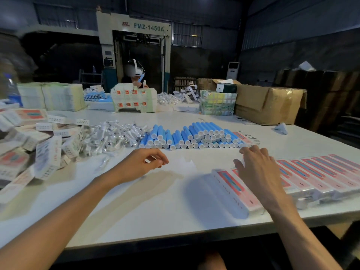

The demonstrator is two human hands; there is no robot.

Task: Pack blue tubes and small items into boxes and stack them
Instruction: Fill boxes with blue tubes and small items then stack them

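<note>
While my left hand (144, 162) hangs loosely curled and empty, my right hand (255, 170), fingers spread over the pink boxes (315, 172), lies nearer the blue tubes (194, 136) piled just beyond its fingertips, caps facing me.

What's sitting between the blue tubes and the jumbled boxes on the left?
A heap of small clear-wrapped items lies there, shown in the head view.
</note>
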